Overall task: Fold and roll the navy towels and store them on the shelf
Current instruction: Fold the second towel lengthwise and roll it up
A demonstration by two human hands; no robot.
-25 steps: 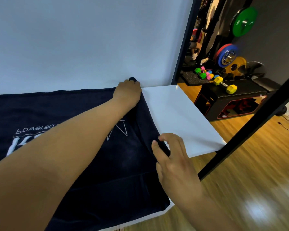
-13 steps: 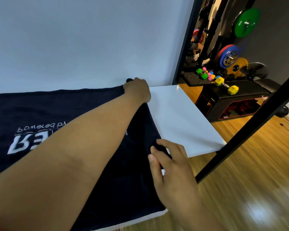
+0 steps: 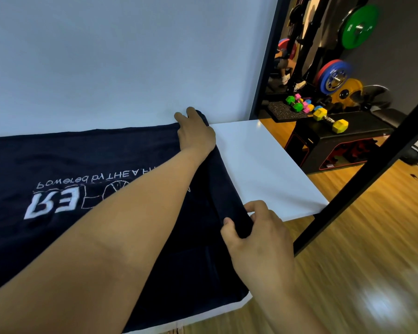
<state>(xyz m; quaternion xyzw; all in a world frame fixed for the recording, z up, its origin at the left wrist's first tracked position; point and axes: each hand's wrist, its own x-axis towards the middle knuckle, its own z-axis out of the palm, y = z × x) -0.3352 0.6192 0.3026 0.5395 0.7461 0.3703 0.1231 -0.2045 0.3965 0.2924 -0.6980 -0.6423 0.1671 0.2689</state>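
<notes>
A navy towel [image 3: 65, 155] with white lettering lies spread on a white table [image 3: 263, 162] against the wall. My left hand [image 3: 195, 133] reaches across it and grips the towel's far right corner at the wall. My right hand [image 3: 256, 232] pinches the towel's right edge nearer to me, with the cloth bunched between thumb and fingers. My left forearm covers part of the lettering. The towel's right edge is lifted into a narrow fold between the two hands.
A black slanted metal bar [image 3: 362, 182] crosses at the right, just past the table's corner. Beyond it are a wooden floor [image 3: 362, 261], a black bench with a yellow dumbbell [image 3: 331, 120], coloured small dumbbells and weight plates [image 3: 358, 26]. A pale wall [image 3: 121, 56] backs the table.
Both hands have closed on the towel's right edge and drawn it slightly to the right. More of the white lettering now shows left of my forearm.
</notes>
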